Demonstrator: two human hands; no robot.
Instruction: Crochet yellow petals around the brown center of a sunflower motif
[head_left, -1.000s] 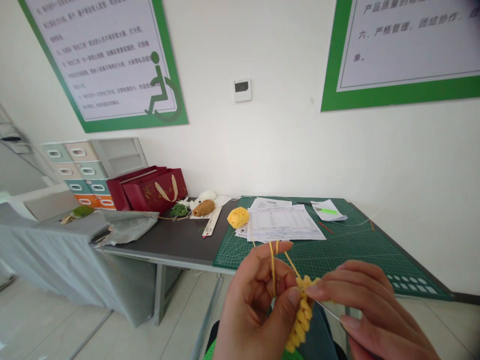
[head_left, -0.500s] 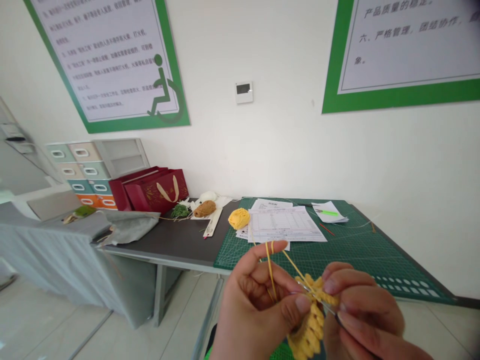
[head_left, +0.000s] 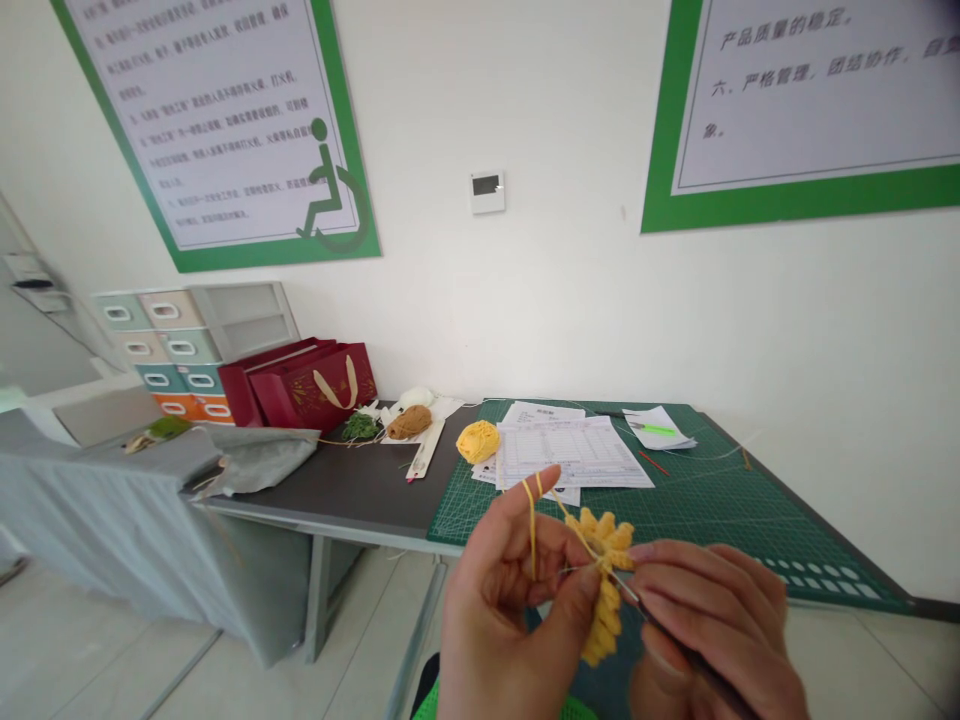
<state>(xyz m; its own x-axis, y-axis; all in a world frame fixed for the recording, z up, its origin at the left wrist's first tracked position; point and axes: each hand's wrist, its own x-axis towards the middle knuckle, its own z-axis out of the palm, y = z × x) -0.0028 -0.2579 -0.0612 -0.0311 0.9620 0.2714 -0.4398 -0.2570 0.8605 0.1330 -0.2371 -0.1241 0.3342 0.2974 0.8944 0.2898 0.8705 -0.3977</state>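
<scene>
My left hand (head_left: 517,600) pinches a yellow crocheted piece (head_left: 604,625) with scalloped, petal-like edges between thumb and fingers. Yellow yarn loops around its raised index finger and runs down to the work. My right hand (head_left: 712,615) grips a crochet hook (head_left: 660,630) with a dark handle; its thin metal shaft meets the piece at my left thumb tip. The right fingertips lie close to the piece's right edge. On the green cutting mat behind the hands sits a yellow yarn ball (head_left: 478,441).
Printed papers (head_left: 574,455) and a green pen (head_left: 654,429) lie on the cutting mat (head_left: 739,510). Further left are a brown yarn ball (head_left: 409,422), green yarn (head_left: 361,426), a dark red gift bag (head_left: 315,385), a grey cloth (head_left: 262,460) and a drawer unit (head_left: 247,318).
The crocheted piece has turned up so more of its petals show. My right hand has drawn lower and the hook's dark handle is now visible. My left index finger has shifted slightly left.
</scene>
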